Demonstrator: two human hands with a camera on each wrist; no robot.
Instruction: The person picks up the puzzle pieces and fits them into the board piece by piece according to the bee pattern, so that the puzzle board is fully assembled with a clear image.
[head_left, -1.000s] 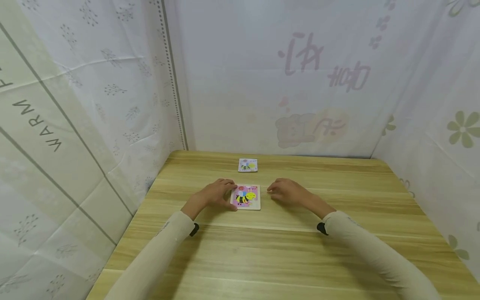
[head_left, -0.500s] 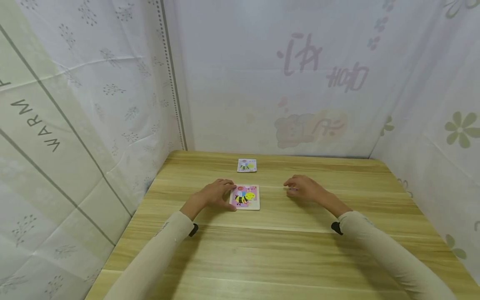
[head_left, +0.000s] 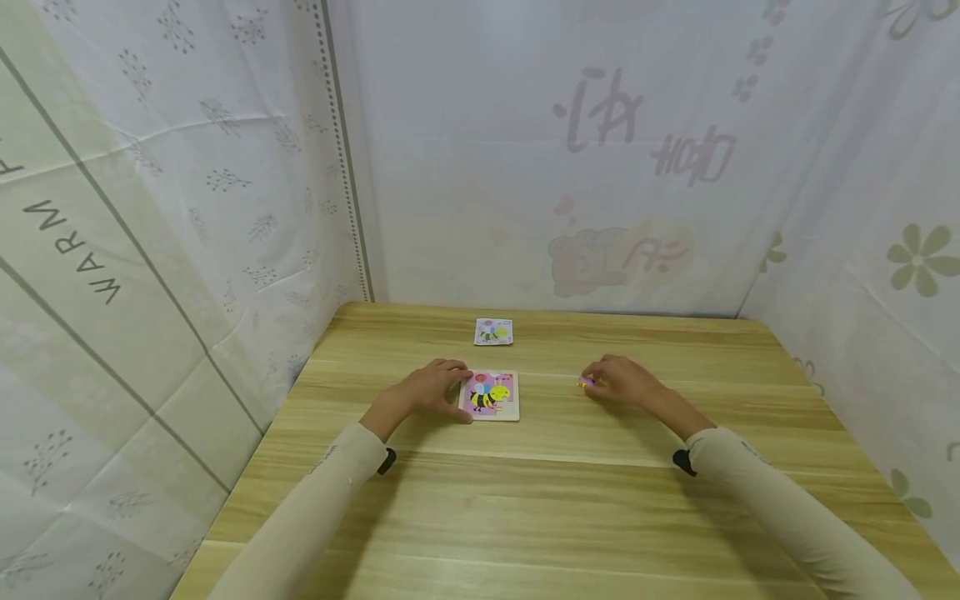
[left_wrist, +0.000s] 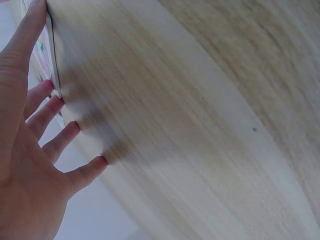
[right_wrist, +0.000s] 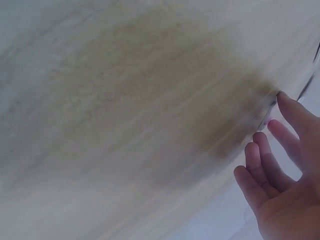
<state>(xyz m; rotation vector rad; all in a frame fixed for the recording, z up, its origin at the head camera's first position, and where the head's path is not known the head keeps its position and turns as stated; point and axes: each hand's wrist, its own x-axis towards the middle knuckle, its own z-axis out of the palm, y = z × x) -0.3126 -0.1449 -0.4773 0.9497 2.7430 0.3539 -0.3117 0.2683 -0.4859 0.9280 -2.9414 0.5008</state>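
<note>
A square wooden jigsaw puzzle (head_left: 511,412) with a bee picture lies flat on the table. Its lower right part shows bare pale wood. My left hand (head_left: 431,387) holds its left side, thumb at the near corner and fingers at the far one; the left wrist view shows the other fingertips (left_wrist: 104,160) on the tabletop. Off to the puzzle's right, my right hand (head_left: 624,382) pinches a small pink and yellow puzzle piece (head_left: 587,382) between thumb and fingers. In the right wrist view the piece (right_wrist: 268,116) is mostly hidden, close over the wood.
Beyond the puzzle lies a small picture card (head_left: 493,332) with the same bee. The wood-grain table (head_left: 480,517) ends at patterned cloth curtains (head_left: 480,167) at the back and on both sides.
My right hand has moved right, away from the puzzle, and the pink and yellow puzzle piece now shows at its fingertips. My left hand has stayed on the puzzle's left side.
</note>
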